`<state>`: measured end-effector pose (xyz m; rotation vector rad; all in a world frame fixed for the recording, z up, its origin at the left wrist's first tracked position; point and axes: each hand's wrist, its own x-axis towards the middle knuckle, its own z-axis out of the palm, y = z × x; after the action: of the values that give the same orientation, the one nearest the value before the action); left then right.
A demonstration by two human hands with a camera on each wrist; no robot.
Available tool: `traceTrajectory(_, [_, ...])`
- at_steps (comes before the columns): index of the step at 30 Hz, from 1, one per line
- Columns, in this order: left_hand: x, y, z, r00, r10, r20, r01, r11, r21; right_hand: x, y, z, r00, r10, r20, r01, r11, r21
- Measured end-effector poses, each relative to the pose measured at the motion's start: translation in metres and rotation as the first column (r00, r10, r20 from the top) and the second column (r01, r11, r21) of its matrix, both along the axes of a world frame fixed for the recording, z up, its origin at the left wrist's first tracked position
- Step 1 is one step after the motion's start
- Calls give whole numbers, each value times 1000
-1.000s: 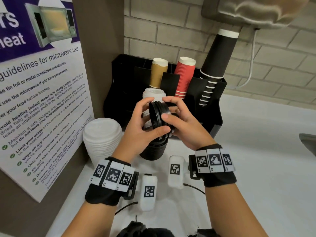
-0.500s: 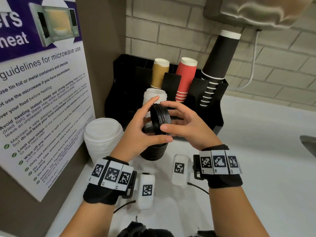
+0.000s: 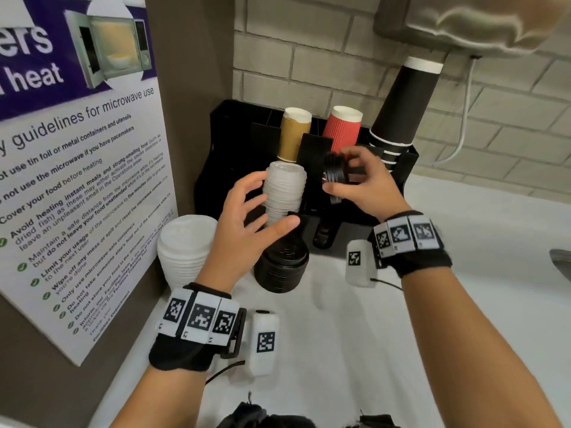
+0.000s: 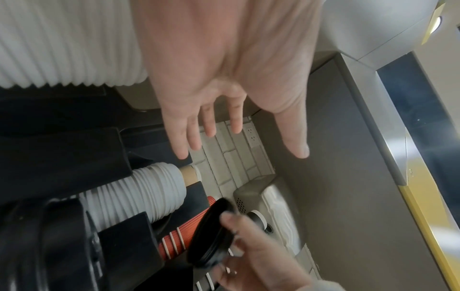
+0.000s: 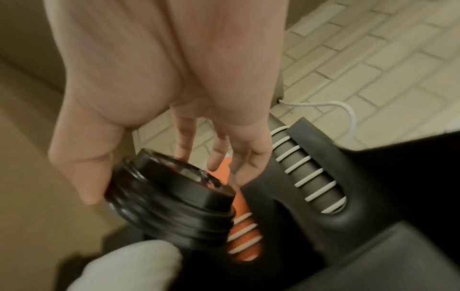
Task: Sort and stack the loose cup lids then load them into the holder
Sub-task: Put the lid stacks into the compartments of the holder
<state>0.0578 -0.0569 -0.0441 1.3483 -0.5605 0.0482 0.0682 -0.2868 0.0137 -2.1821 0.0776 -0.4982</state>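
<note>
White bench (image 3: 355, 350) is running up to a pale brick wall (image 3: 324, 72), with a microwave poster (image 3: 80, 168) standing along the left side. Four lid stacks are showing: one white stack (image 3: 285, 193) sitting in the black holder (image 3: 234, 143), one white stack (image 3: 185, 248) standing on the bench at near left, one black stack (image 3: 282, 267) standing on the bench in front of the holder, and a short stack of black lids (image 3: 335, 169) being carried. Three cup columns are rising from the far side of the holder: tan (image 3: 293, 134), red (image 3: 343, 128) and black (image 3: 404, 109).

The right hand (image 3: 364, 186) is pinching the short stack of black lids between thumb and fingers (image 5: 219, 153), holding it above the holder, in front of the red cups. That stack is lying on its side, its axis roughly horizontal. The left hand (image 3: 247, 217) is hovering released, fingers (image 4: 186, 137) spread, partly covering the white stack in the holder.
</note>
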Motion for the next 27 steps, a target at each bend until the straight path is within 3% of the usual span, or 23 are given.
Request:
traceTrajectory(4, [-1,-1,5,999,38,-22,-38,999,-16,24,-15,-12,971,-28,-238,-61,933,-356])
traceTrajectory(9, [2,-2,1,995,92,-26,-91,995,28,41,-7,-26,893,-155,-423,-195,714,-672])
traceTrajectory(15, [3,0,1,994,108,-30,-106,993,50,46,-1,-45,849,-170,-500,-313,601,-736])
traceTrajectory(22, [2,-1,3,992,118,-31,-116,991,67,40,3,-54,892,-190,-410,-275,492,-826])
traceTrajectory(27, [0,0,6,992,122,-23,-121,991,63,32,6,-58,902,-167,-398,-257,532,-807])
